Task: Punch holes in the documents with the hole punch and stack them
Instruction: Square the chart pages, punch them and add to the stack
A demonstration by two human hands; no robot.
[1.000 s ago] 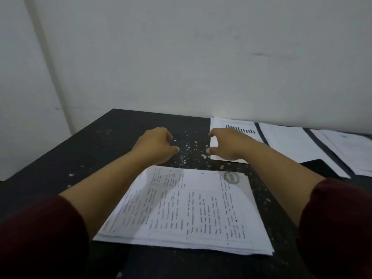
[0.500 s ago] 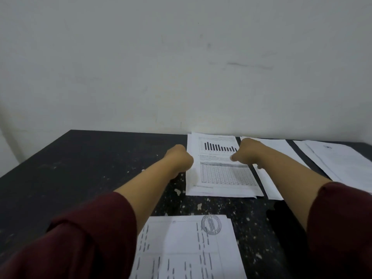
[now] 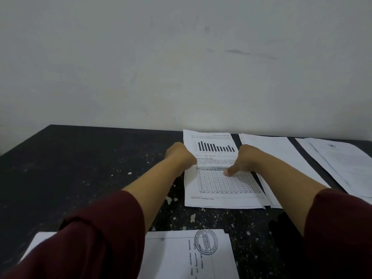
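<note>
Stamped doc [image 3: 187,256] cut by bottom edge; text illegible.

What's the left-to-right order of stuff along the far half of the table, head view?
Left hand → bar-chart document → right hand → plain white sheets → rightmost paper pile. All on the dark speckled table. The stamped document near the camera is left out.

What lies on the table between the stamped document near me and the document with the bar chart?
In the head view, only bare dark table speckled with pale flecks lies between the stamped document and the bar chart document. No hole punch there.
</note>
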